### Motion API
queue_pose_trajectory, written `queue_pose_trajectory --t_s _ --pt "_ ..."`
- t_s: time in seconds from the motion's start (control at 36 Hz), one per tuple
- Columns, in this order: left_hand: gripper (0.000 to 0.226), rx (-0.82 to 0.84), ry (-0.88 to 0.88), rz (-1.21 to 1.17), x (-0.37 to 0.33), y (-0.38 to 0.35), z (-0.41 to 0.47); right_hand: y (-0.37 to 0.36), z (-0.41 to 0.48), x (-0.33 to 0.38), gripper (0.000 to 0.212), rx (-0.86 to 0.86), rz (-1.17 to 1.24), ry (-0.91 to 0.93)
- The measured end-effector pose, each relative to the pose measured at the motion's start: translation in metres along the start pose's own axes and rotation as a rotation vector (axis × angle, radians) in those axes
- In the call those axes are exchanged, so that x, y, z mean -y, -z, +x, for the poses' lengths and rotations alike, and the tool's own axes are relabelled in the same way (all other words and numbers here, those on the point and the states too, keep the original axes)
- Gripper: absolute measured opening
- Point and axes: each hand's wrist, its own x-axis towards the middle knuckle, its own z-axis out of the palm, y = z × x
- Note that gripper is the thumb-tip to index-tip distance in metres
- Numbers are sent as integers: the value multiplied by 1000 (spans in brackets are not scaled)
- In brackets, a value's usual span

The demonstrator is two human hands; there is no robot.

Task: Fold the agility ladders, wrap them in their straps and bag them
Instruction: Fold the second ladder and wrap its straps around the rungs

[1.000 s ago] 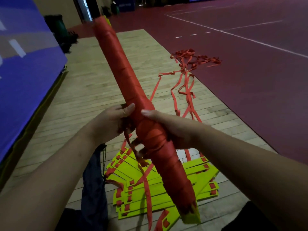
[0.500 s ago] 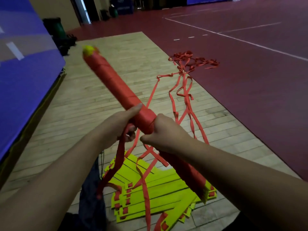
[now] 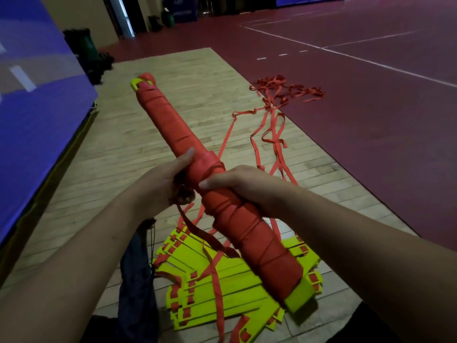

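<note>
Strap-wrapped ladder bundle [image 3: 170, 129] is held off the floor at mid-length. Its long axis slants from a far yellow tip, up-left toward the blue wall pad [image 3: 37, 125], to a near yellow end at lower right. Left hand [image 3: 158, 186] has fingers curled round it, with a loose strap tail [image 3: 195, 229] hanging below; right hand [image 3: 244, 184] grips it from the other side, thumb across the top. Below, on the pale wood floor strip [image 3: 138, 154], lie a heap of yellow rungs [image 3: 222, 290] and a dark bag [image 3: 137, 271] just left of it, and loose red straps [image 3: 277, 112] trail over the strip's right edge onto the red court floor [image 3: 383, 134].

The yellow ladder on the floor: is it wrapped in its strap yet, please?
Not wrapped. Its rungs lie stacked and bare, while red straps trail loose across the floor.
</note>
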Motion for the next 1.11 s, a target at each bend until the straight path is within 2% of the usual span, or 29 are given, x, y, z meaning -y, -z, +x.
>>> queue_pose_trajectory --t_s 0.08,0.14,0.22,0.31,0.33,0.39,0.47,0.53,0.58,0.61,0.67,0.75,0.81,0.92,1.03,1.08,1.11 --pt "60 2 53 131 -2 9 1 4 4 3 37 -202 -297 79" --pt "63 14 88 169 0 9 1 5 4 0 30 -275 -571 113" --pt "74 -34 88 177 8 -3 5 0 -4 -6 20 -303 -979 173" --pt "56 -177 110 147 19 -14 9 -6 -11 -6 33 -299 -1225 293" --pt "49 -221 118 102 21 -14 9 -7 -12 -6 38 -301 -1180 303" --pt "40 -248 109 9 19 -7 10 -5 -12 -1 47 -303 -939 291" --pt "58 -151 67 -111 11 1 11 0 -7 4 56 -294 -553 207" --pt "66 -102 32 -175 7 -2 10 4 -5 2 59 -107 -184 32" --pt "65 -78 22 -197 6 -4 9 4 -10 -2 50 177 125 -136" --pt "64 -56 19 -185 6 -5 7 3 -13 -3 46 282 196 -173" --pt "63 -12 27 -137 5 -1 4 -1 -17 -1 39 364 225 -171" --pt "66 41 71 -25 1 8 2 -3 -16 4 33 286 250 -104" --pt "64 74 109 37 0 15 1 -1 -9 2 35 154 98 -31" --pt "59 85 178 135 3 16 1 3 2 -9 37 -183 -429 117" --pt "70 -22 131 138 13 -1 6 -9 1 -18 40 -310 -1009 242" --pt "65 -122 134 136 18 -4 8 -15 -1 -17 46 -340 -1121 300" --pt "60 -152 142 109 18 -4 8 -15 -3 -15 46 -318 -1055 306"
